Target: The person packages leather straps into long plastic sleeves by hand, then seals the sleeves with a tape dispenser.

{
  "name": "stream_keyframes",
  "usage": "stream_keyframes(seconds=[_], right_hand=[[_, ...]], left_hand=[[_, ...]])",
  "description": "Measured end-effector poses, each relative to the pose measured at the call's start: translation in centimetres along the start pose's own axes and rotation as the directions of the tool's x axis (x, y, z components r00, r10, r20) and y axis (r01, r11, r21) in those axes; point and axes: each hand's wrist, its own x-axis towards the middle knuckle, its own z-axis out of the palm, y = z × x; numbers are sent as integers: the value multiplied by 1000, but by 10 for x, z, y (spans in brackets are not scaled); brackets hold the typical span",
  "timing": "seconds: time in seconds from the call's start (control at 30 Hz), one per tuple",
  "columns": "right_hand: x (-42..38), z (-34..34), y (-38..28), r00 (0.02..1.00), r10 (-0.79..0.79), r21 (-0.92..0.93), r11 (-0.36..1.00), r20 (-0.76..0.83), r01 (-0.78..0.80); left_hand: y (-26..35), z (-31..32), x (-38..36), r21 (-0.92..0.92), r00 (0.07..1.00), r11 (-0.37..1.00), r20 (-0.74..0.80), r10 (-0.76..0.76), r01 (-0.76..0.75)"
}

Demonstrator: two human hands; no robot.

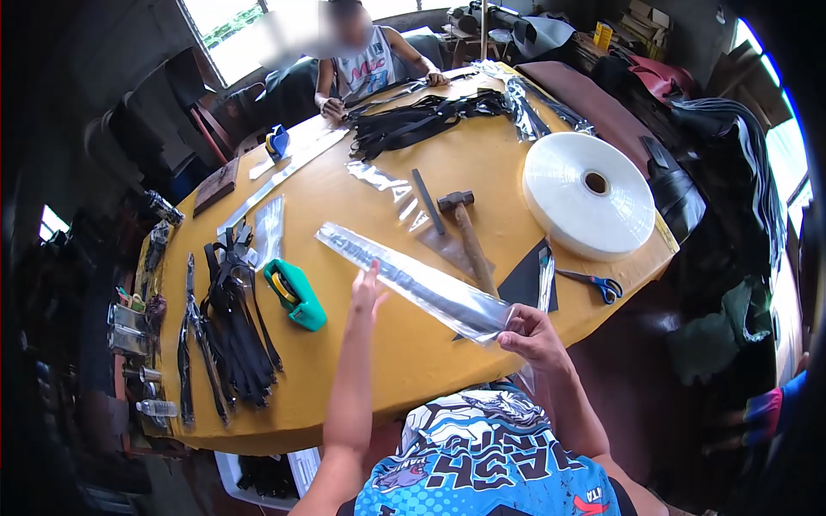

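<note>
A long clear plastic sleeve (pixel 422 284) with a dark strip inside slants over the table in front of me. My right hand (pixel 529 337) pinches its near right end between thumb and fingers. Toward the far left end, my left hand (pixel 367 288) has its fingers stretched out against the lower edge of the sleeve, slightly blurred. Beneath and beyond the sleeve lies a hammer (pixel 469 236) with a wooden handle, its lower end partly covered. A green tape dispenser (pixel 297 297) stands left of my left hand. Blue-handled scissors (pixel 602 285) rest right of my right hand.
Black straps (pixel 237 327) lie bundled on the yellow tabletop (pixel 344 378) at left, with another pile of straps (pixel 422 120) at the back. A big roll of clear plastic (pixel 589 196) sits at right. Across the table, another person (pixel 361 69) has both hands near the far edge.
</note>
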Motion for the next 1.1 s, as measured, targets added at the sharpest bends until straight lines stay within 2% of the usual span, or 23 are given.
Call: stream_keyframes(seconds=[0.03, 0.07, 0.1, 0.13, 0.17, 0.2, 0.27, 0.3, 0.33, 0.4, 0.43, 0.47, 0.53, 0.57, 0.6, 0.67, 0.73, 0.83, 0.87, 0.93, 0.97, 1.03, 1.1], right_hand=[[4, 0, -1, 1000, -4, 4, 1000, -3, 4], [8, 2, -2, 999, -39, -4, 999, 19, 40], [10, 2, -3, 997, -72, -14, 997, 35, 73], [13, 4, -5, 997, -74, -12, 997, 17, 74], [17, 8, -7, 996, -73, -27, 997, 51, 75], [20, 12, -9, 994, -72, -44, 996, 88, 76], [30, 17, -11, 969, -168, -25, 984, 183, 175], [34, 21, -14, 957, -202, -23, 977, 210, 211], [37, 27, -18, 942, -235, -18, 969, 240, 246], [40, 42, -31, 937, -237, 25, 971, 257, 239], [42, 48, -35, 937, -231, 69, 973, 263, 221], [46, 51, -37, 932, -238, 70, 971, 273, 227], [54, 57, -42, 873, -334, 65, 940, 356, 334], [56, 61, -48, 875, -329, 22, 939, 355, 344], [58, 64, -54, 872, -326, 26, 940, 365, 340], [63, 72, -69, 813, -417, -176, 838, 405, 517], [65, 80, -82, 786, -443, -199, 803, 432, 562], [72, 88, -91, 708, -502, -269, 686, 497, 676], [73, 90, -89, 707, -501, -268, 686, 499, 676], [75, 92, -84, 784, -396, -275, 780, 478, 562], [77, 92, -79, 807, -359, -260, 817, 469, 514], [89, 87, -62, 823, -318, -258, 842, 470, 473], [99, 85, -50, 853, -254, -223, 895, 456, 386]], left_hand=[[-1, -9, -11, 346, 954, 893, 28, 297, -288], [-1, -13, -17, 624, 828, 595, 161, 537, -507], [7, 0, -36, 625, 831, 594, 172, 529, -507], [18, 19, -66, 662, 670, 270, 474, 572, -699], [23, 33, -87, 562, 462, -69, 738, 492, -824], [23, 42, -94, 556, 463, -60, 742, 485, -829], [27, 60, -97, 428, 299, -332, 878, 374, -840], [28, 67, -96, 407, 245, -353, 873, 422, -843], [29, 68, -93, 406, 239, -360, 872, 427, -840], [35, 72, -85, 335, 120, -344, 848, 517, -877], [39, 76, -86, 345, 71, -383, 814, 576, -857], [46, 78, -89, 346, 64, -393, 813, 578, -852], [66, 79, -96, 387, 97, -349, 775, 624, -853], [78, 82, -102, 398, 111, -305, 746, 657, -865], [96, 85, -115, 415, 87, -356, 744, 663, -837], [120, 82, -132, 600, 276, -216, 619, 735, -770], [147, 94, -155, 555, 180, -226, 582, 793, -801], [168, 120, -180, 249, 276, 186, 400, 874, -950], [178, 114, -179, 229, 251, 161, 450, 857, -960], [186, 113, -184, 165, 299, 250, 467, 832, -954], [186, 114, -184, 163, 295, 246, 466, 834, -955], [183, 117, -181, 128, 351, 332, 493, 796, -934], [180, 127, -177, 73, 341, 350, 468, 815, -934]])
